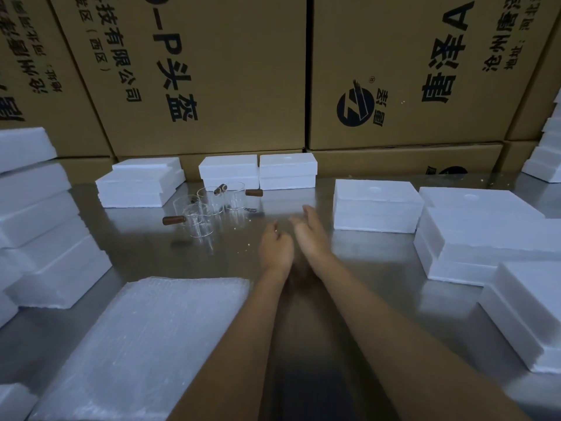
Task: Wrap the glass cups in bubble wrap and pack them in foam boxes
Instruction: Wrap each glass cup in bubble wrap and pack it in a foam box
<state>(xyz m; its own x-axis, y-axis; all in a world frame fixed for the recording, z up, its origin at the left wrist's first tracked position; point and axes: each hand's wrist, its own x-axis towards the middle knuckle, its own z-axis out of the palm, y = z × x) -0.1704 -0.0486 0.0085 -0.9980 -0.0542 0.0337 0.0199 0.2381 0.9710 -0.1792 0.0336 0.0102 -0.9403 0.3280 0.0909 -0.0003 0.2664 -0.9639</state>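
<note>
Several clear glass cups (209,208) with brown wooden handles stand clustered on the steel table (145,247), left of centre. A stack of bubble wrap sheets (145,338) lies near the front left. White foam boxes (376,208) sit to the right of my hands. My left hand (274,247) hovers over the table with its fingers loosely curled, holding nothing. Just beside it, my right hand (312,235) is stretched out with straight fingers, empty as well. Both hands are to the right of the cups and touch none of them.
More foam boxes are stacked at the far left (39,226), the back (258,171) and the right (491,238). Large printed cardboard cartons (212,71) form a wall behind the table. Small white foam crumbs dot the table surface.
</note>
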